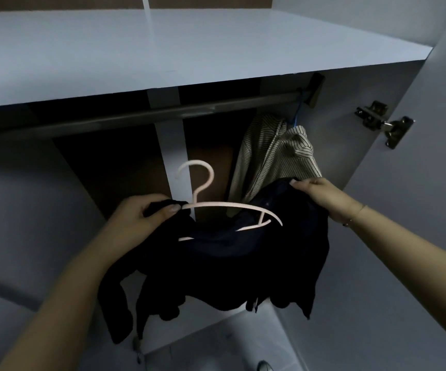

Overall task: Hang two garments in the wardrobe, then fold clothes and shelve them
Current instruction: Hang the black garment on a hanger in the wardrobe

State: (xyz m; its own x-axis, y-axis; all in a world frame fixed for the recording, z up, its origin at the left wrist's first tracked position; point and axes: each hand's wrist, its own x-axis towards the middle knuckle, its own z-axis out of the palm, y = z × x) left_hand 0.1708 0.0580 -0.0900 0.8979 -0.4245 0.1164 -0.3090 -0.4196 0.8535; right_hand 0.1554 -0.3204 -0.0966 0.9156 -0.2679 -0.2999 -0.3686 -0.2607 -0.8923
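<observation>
Both forearms reach in nearest the lens; between them sags the dark garment (243, 263), pinched at one shoulder by the left hand (141, 214) along with the pink hanger (224, 207), and at the other by the right hand (321, 195). Beyond the right fingertips a striped garment (275, 153) already hangs from the rail (163, 113), apparently on a blue hook. So one is hung, the second only half on its hanger; folding remains

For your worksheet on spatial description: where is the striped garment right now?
In the head view it hangs at the right end of the rail, on a blue hanger, just above the right hand.
</observation>
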